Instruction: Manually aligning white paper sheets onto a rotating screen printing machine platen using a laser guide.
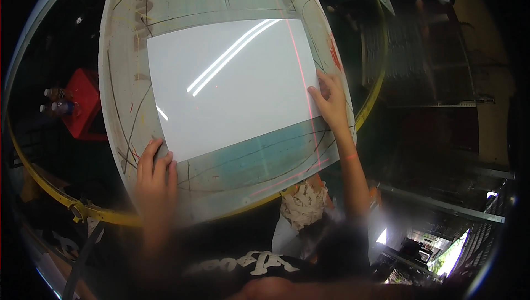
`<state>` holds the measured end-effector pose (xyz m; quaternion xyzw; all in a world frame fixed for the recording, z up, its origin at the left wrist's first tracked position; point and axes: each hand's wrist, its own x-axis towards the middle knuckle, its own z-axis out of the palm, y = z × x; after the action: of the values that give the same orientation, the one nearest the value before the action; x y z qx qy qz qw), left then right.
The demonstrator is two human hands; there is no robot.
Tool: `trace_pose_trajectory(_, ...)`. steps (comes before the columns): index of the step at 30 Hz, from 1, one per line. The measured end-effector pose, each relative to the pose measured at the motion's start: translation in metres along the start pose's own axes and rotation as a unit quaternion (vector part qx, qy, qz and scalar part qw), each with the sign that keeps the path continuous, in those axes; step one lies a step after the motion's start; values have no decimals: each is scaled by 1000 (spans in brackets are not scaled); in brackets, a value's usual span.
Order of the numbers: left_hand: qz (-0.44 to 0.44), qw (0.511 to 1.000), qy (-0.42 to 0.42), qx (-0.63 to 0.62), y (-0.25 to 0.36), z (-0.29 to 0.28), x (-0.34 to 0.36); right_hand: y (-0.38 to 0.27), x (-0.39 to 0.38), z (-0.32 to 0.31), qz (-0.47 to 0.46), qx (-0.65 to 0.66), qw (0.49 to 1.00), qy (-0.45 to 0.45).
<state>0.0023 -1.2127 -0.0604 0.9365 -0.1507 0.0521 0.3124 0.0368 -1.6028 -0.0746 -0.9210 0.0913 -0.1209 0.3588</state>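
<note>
— Where is the white sheet (237, 90)?
— It lies flat on the pale marked board (265, 156), a little turned, so its lower edge climbs toward the right. Light strips reflect on its glossy face, and a red light line (298, 60) runs down near its right edge.
— And how is the right hand (331, 100) placed?
— It is at the right edge, near the lower right corner. The forearm rises from below, leaning slightly left, with the wrist almost straight. The thumb tip is over the sheet, the index finger is at the edge, and a gap shows between them. Whether it pinches the edge, I cannot tell.
— What about the left hand (157, 170)?
— It comes from the lower left, palm down, the fingers loosely spread and pointing away from the body. Their tips are at the lower left corner. This hand is open and has hold of nothing.
— What is around the board?
— A yellow rail (113, 215) curves below it. To the left is a red stool (86, 104) with bottles (59, 107); under the right forearm, a bundle of pale strips (303, 205).
</note>
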Motion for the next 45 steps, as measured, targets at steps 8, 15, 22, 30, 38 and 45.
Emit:
trace_pose_trajectory(8,-7,1000,-4,3,1,2,2,4,0,0,-8,-7,1000,9)
trace_pose_trajectory(15,2,1000,3,11,0,0,1,-1,0,2,-24,-20,999,17)
trace_pose_trajectory(22,-9,1000,12,20,1,-1,-1,2,-3,4,-31,-11,999,11)
trace_pose_trajectory(30,-2,1000,17,4,3,1,0,-3,-3,-1,-11,-40,999,-6)
trace_pose_trajectory(38,1,1000,13,-13,3,5,2,2,-4,-5,2,-33,999,-3)
trace_pose_trajectory(45,0,1000,9,10,1,1,0,1,-1,4,-16,-16,1000,5)
